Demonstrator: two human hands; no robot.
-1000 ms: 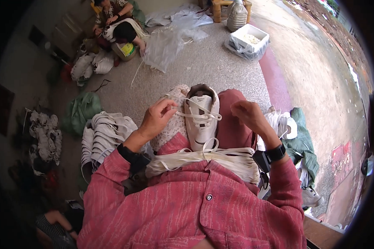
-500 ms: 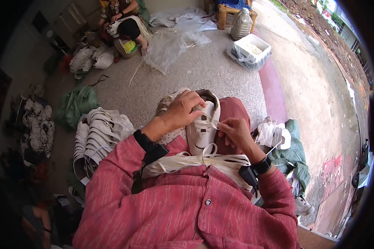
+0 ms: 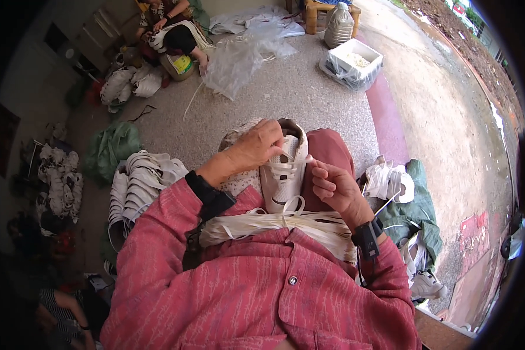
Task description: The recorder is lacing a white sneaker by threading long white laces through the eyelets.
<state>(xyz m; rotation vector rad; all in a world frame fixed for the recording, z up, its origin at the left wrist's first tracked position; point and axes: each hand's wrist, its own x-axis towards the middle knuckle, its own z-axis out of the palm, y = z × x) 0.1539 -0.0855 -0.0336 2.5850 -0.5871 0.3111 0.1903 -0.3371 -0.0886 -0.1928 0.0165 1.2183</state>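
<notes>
A white sneaker (image 3: 284,188) with a mesh toe rests on my lap, its toe toward me and its dark-lined opening away from me. White shoelace is threaded through its lower eyelets. My left hand (image 3: 258,144) is closed at the shoe's left upper side, thumb and fingers pinching the shoelace (image 3: 288,156) near the tongue. To the right of the shoe, my right hand (image 3: 336,185) pinches the lace between thumb and forefinger, its other fingers curled. Across my lap lies a bundle of loose white laces (image 3: 245,228), below the toe.
Stacked white shoe uppers (image 3: 149,184) stand at my left. White shoes (image 3: 388,182) lie on green sacking (image 3: 417,204) at my right. Ahead are a white foam box (image 3: 356,61) and plastic sheeting (image 3: 233,67). Another person (image 3: 172,20) sits at the far left.
My right hand has turned, showing more of its fingers, and shifted slightly right. My left hand's fingers have drawn together over the lace. The shoe stays in about the same place.
</notes>
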